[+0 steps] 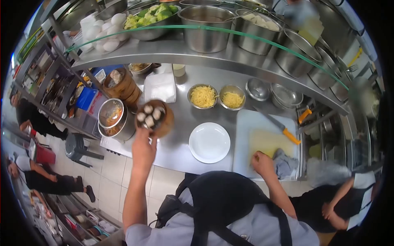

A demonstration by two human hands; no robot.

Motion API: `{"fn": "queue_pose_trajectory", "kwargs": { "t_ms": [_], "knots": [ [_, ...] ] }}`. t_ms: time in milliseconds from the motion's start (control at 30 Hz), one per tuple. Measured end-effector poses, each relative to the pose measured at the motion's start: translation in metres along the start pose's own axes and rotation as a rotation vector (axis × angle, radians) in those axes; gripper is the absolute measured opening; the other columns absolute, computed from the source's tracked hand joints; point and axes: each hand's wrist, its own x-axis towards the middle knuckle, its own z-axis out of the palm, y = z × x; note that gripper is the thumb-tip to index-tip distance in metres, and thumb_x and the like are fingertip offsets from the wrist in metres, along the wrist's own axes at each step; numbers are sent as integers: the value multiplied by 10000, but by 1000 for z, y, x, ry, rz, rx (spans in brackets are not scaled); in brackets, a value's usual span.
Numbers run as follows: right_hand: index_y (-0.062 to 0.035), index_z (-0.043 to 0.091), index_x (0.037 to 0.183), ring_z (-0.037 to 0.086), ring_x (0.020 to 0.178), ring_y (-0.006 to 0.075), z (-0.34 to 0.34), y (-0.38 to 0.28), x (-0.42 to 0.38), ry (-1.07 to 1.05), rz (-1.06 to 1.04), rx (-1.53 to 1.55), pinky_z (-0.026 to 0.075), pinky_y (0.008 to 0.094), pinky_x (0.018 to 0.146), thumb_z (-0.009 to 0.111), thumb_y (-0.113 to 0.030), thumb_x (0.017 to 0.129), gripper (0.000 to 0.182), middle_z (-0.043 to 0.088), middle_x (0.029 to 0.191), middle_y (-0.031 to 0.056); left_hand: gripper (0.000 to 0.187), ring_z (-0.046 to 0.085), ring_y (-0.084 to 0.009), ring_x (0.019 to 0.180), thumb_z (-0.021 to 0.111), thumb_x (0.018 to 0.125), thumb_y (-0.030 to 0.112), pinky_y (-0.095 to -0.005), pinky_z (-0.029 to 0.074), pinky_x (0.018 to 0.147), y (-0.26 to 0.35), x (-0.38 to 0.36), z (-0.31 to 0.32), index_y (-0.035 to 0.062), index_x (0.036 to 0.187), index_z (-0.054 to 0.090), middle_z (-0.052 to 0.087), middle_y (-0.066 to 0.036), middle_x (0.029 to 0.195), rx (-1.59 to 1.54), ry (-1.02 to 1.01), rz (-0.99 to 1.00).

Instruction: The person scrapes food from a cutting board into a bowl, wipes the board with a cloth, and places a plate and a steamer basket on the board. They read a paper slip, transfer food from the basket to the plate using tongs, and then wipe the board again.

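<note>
The left hand (143, 148) reaches up and grips the near rim of a round bamboo steamer basket (156, 117), fingers curled tight on its edge, and holds it over the steel counter (180, 143); the basket carries several pale dumplings (148, 115) packed together. The right hand (262, 162) rests palm down on the near part of a white cutting board (250, 123) at the right, fingers loosely bent, holding nothing, and just to its right, touching it or nearly so, lies a crumpled grey cloth (285, 164). Farther back on the board lies a knife with an orange handle (283, 128), its blade pointing to the far left. Between the two hands an empty white plate (209, 142) sits on the counter, just left of the board. Left of the basket stands a steel pot (113, 119) with orange-tinted food in it, and behind that a stack of bamboo steamers (123, 87). Farther back on the counter two small steel bowls of shredded yellow food (203, 96) stand side by side, with empty steel bowls (271, 92) to their right and a white folded cloth (160, 87) to their left. On the raised shelf beyond, big steel containers stand in a row, one holding green broccoli (154, 14), with white eggs (104, 35) at the left end. Other people stand at the left and near right edges of the view.
</note>
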Motion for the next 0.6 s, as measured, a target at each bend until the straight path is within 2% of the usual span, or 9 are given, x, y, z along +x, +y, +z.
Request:
{"fn": "queue_pose_trajectory", "kwargs": {
  "t_ms": [67,133,233,300,367,400,433,533,600],
  "knots": [
    [-83,688,924,684,844,398,2,-17,16,9,-128,87,534,481,779,601,-263,892,202,704,846,187,261,626,-383,889,734,803,25,-459,514,761,-34,-41,35,21,1025,598,617,-163,1025,19,-75,38],
    [-86,685,945,681,854,391,-3,-55,56,-25,-291,127,532,479,783,614,-254,888,191,704,863,184,217,618,-389,938,684,859,113,-472,525,803,-60,-71,60,33,1046,606,614,-157,1060,146,-201,43],
    [-91,678,959,675,880,386,-12,-145,131,1,-464,251,529,477,790,613,-251,899,183,703,907,189,253,621,-375,956,674,864,122,-470,545,785,-70,-92,73,49,1094,599,600,-158,1183,170,-82,129],
    [-91,669,980,677,889,380,-10,-207,189,54,-538,234,533,468,789,612,-258,907,190,706,915,176,329,616,-373,957,674,843,89,-462,547,793,-63,-93,68,54,1161,597,577,-155,1221,143,-82,108],
    [-96,663,1032,678,929,369,3,-261,250,130,-612,183,532,466,817,613,-268,915,214,707,960,169,495,587,-412,1049,676,797,59,-473,524,900,-73,-102,74,48,1279,563,521,-206,1338,84,-140,72],
    [-100,662,1079,675,969,364,13,-283,277,101,-618,171,528,471,849,611,-272,916,242,706,1012,177,535,575,-431,1102,683,794,65,-476,513,943,-76,-105,73,47,1311,546,493,-239,1384,42,-164,66],
    [-89,644,1167,635,1077,389,42,-297,320,255,-697,1,498,481,933,603,-284,920,318,677,1146,193,543,570,-434,1135,683,795,51,-471,505,970,-81,-109,74,26,1317,535,479,-263,1403,23,-146,100],
    [-64,635,1205,592,1134,426,127,-316,421,299,-729,126,471,477,985,598,-288,922,363,647,1215,202,549,565,-432,1157,679,797,33,-467,500,985,-80,-112,72,2,1323,522,473,-279,1413,-38,-122,74],
    [-64,640,1172,597,1116,428,137,-323,438,266,-658,130,472,482,974,600,-277,916,336,653,1186,202,538,575,-425,1146,675,797,17,-455,508,978,-84,-114,70,-10,1312,522,478,-280,1408,-61,-105,68]
  ]
}}
